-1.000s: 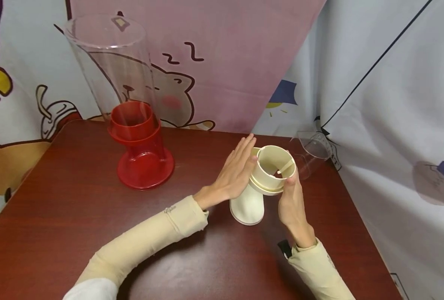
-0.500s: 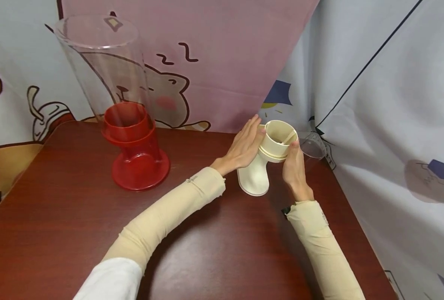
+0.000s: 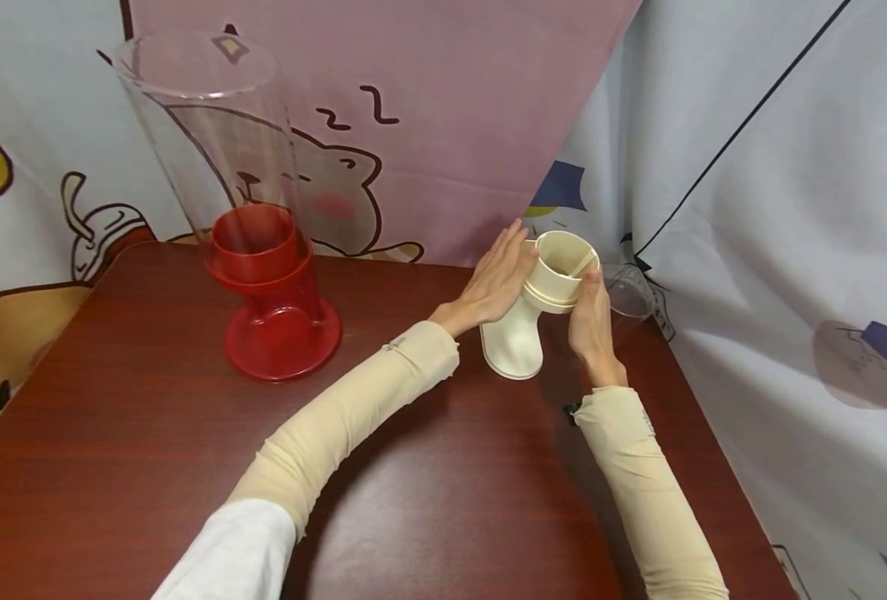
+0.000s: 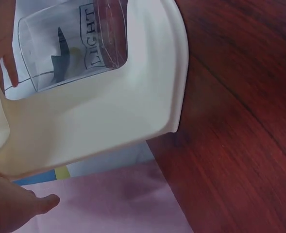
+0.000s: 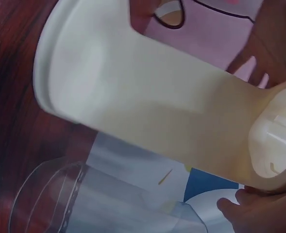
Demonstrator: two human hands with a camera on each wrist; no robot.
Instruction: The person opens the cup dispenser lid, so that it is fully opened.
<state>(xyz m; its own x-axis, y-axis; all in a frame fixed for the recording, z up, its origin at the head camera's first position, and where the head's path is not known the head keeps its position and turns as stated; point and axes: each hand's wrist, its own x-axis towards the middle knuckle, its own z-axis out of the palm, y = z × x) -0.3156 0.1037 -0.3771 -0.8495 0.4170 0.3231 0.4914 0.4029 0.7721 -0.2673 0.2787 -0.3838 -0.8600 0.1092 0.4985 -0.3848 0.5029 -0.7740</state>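
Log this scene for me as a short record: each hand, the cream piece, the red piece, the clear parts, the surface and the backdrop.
left hand: flat against one side of the cream stand's upper part
right hand: against the opposite side
cream stand: between both hands, round opening upward
red stand: upright, on the person's left
tall clear cylinder: rising from the red stand's top
smaller clear container: beyond the right hand, partly hidden
table: reddish-brown
backdrop: printed cloth

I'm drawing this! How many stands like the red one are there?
2: the red stand on the left, and the cream stand between the left hand and the right hand.
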